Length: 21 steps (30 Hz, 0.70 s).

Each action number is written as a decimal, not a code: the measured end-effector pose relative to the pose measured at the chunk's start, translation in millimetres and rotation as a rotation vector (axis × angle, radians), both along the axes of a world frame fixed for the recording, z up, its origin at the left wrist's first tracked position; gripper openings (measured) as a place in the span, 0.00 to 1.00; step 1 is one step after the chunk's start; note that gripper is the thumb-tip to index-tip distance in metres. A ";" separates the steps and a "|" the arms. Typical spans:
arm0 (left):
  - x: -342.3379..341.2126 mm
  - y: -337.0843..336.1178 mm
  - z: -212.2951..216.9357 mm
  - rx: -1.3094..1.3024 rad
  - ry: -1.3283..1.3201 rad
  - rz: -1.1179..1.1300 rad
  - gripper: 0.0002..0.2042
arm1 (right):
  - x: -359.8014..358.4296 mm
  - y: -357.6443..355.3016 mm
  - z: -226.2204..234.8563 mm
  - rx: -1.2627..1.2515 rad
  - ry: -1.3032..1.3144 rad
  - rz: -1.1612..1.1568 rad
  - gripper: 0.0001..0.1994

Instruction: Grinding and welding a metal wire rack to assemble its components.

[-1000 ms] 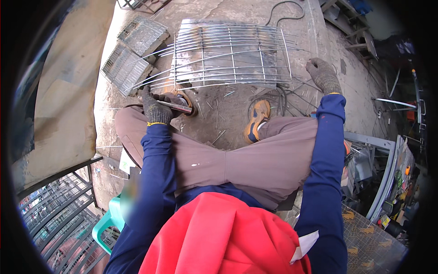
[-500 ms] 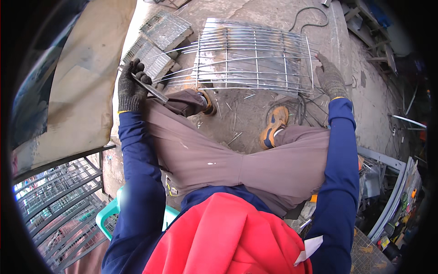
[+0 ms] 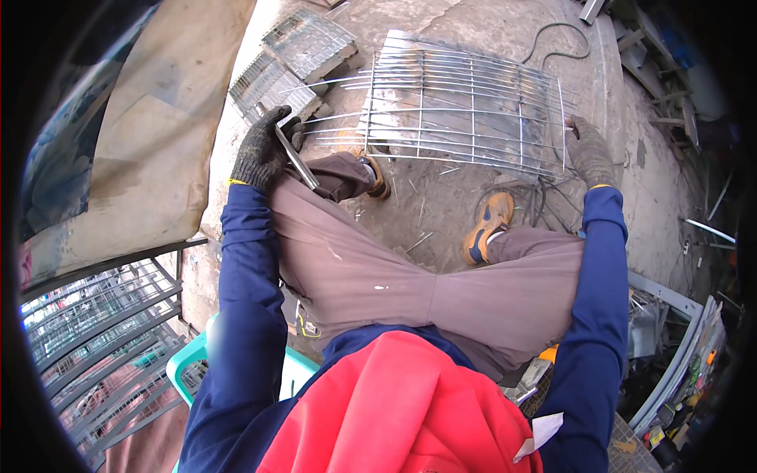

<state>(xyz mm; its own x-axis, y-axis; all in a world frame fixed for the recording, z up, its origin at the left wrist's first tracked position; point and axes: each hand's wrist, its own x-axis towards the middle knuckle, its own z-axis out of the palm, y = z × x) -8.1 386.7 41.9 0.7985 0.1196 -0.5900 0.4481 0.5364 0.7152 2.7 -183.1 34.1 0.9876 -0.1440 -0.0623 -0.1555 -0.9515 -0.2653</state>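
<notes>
Gripping a thin metal rod (image 3: 296, 158), the gloved left hand (image 3: 260, 150) closes around it above the left knee. The gloved right hand (image 3: 590, 151) clamps the right edge of the wire grid (image 3: 465, 110), which lies on the concrete floor (image 3: 441, 205) ahead of both shoes.

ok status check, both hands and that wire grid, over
Left hand gloved, gripping a metal bar above the knee. Right hand gloved, on the far right edge of the wire grid. Grid flat on concrete; smaller mesh panels lie left of it.
</notes>
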 end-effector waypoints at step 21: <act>17.6 -15.9 -3.4 0.201 0.029 -0.196 0.12 | 5.1 -2.3 -4.4 -0.125 0.018 -0.195 0.16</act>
